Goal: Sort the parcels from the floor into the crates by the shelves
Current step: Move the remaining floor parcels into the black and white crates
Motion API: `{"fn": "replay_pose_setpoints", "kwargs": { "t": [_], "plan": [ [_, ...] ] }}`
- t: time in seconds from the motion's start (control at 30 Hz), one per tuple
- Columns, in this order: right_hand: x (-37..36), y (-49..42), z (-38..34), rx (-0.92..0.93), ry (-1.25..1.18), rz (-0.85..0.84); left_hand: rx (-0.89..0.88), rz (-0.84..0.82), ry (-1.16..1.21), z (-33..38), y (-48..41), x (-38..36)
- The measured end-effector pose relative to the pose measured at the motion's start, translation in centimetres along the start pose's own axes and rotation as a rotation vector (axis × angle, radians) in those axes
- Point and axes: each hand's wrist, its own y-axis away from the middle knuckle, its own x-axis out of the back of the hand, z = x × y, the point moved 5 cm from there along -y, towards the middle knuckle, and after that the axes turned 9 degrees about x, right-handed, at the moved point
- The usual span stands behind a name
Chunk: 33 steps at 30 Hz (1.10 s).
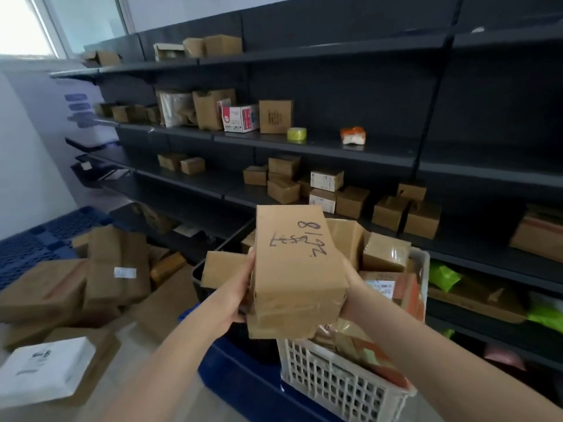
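Brown parcel (297, 269), white lattice crate (335, 382)

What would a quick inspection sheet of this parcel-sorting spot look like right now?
Surface: pale floor with a blue pallet.
Job's things: handwritten brown parcel held up; white crate full of parcels; dark crate beside it; cardboard parcels heaped on the floor.
Clutter: white packet lower left; yellow tape roll on a shelf.
Grippers: left hand and right hand grip the parcel's sides.
Cables: nothing seen.
Surroundings: dark shelves holding small boxes; window upper left.
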Motion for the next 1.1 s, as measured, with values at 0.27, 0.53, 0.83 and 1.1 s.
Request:
{"fn": "replay_pose_setpoints", "kwargs": {
  "t": [0.27, 0.53, 0.83, 1.1],
  "plan": [
    [-5.4, -15.4, -2.4, 0.063, -0.094, 0.041, -0.164, -0.116, -0.123, 12.0, -11.2, 2.6],
    [-6.6, -29.7, -2.3, -0.045, -0.122, 0.133, -0.054, -0.146, -0.146, 16.3, -43.5, 3.6],
    [-3.0, -33.8, -0.6, -0.167, 0.251, 0.277, -0.139, -0.297, -0.748, 16.0, -37.2, 1.3],
    [-1.1, -32.8, 1.5, -0.102, 0.532, 0.683, 0.104, -0.106, -1.115, 8.4, -40.6, 10.3]
  ]
}}
